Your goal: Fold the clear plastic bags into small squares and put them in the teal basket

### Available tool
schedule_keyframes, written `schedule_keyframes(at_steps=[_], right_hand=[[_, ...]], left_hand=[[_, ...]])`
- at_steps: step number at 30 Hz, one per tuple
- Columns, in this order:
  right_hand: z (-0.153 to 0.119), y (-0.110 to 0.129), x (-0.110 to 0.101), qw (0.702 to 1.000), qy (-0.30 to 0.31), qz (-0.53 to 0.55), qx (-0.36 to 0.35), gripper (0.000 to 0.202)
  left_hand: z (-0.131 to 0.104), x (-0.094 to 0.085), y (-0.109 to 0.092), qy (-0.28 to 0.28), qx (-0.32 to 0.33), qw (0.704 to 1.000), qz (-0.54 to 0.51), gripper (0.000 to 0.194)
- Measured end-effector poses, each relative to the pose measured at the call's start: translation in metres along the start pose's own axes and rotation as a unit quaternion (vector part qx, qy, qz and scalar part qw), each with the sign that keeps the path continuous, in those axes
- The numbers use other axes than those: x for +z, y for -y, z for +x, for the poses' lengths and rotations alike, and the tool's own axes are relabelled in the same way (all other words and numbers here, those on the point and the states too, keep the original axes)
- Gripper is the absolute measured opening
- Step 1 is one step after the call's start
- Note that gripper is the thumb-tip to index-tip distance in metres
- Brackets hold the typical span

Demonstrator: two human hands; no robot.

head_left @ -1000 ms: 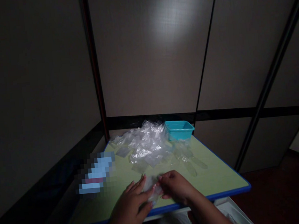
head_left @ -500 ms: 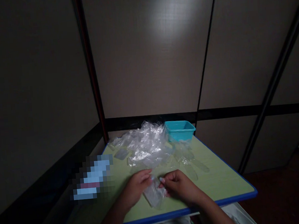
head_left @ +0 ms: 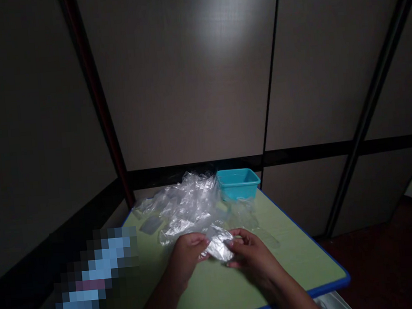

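A shiny, crinkled piece of clear plastic film (head_left: 220, 243) is stretched between my two hands, just above the table. My left hand (head_left: 190, 253) pinches its left side between thumb and fingers. On the right side, my right hand (head_left: 248, 249) grips it the same way, thumb on top. Behind my hands spreads a heap of clear crumpled plastic (head_left: 190, 201). Right of that heap lie thin see-through plastic gloves (head_left: 243, 213), with long finger-like shapes flat on the table. Whether the held film is also a glove, I cannot tell.
The pale green table (head_left: 211, 298) has a blue edge. A turquoise plastic basket (head_left: 240, 191) stands at its back right. A flat, greyish plastic piece (head_left: 150, 224) lies left of the heap. A blurred-out blue object (head_left: 100, 267) is at the left edge. Panelled walls rise behind.
The film has come up from near the table's front edge and is now spread flatter between both hands. My right hand's fingers have opened wider around it. The view has shifted slightly to the right.
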State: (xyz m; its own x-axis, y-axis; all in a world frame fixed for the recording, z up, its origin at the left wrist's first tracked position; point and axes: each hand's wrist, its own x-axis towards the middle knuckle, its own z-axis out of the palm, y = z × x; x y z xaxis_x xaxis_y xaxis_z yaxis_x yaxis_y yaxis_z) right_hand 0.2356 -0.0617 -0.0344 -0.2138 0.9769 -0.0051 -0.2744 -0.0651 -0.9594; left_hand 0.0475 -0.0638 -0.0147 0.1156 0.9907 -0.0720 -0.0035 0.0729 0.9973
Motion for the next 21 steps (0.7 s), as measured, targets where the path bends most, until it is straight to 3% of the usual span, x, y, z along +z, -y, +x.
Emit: schedule_keyframes(at_steps=[6, 11, 14, 17, 21], right_hand=[[0.003, 0.018, -0.024, 0.999, -0.034, 0.017, -0.003, 0.038], [0.01, 0.029, -0.056, 0.997, -0.069, 0.005, -0.033, 0.04], [0.014, 0.031, -0.078, 0.995, -0.087, -0.002, -0.048, 0.039], [0.014, 0.03, -0.096, 0.992, -0.107, 0.0, -0.065, 0.038], [0.012, 0.026, -0.11, 0.987, -0.138, 0.009, -0.084, 0.035]], left_hand=[[0.019, 0.039, -0.018, 0.018, 0.024, 0.999, -0.014, 0.044], [0.039, 0.067, -0.025, 0.041, 0.044, 0.998, 0.026, 0.05], [0.065, 0.075, -0.027, 0.02, 0.05, 0.995, 0.082, 0.048], [0.1, 0.078, -0.034, -0.019, 0.064, 0.984, 0.162, 0.03], [0.138, 0.084, -0.048, -0.056, 0.127, 0.945, 0.295, 0.03]])
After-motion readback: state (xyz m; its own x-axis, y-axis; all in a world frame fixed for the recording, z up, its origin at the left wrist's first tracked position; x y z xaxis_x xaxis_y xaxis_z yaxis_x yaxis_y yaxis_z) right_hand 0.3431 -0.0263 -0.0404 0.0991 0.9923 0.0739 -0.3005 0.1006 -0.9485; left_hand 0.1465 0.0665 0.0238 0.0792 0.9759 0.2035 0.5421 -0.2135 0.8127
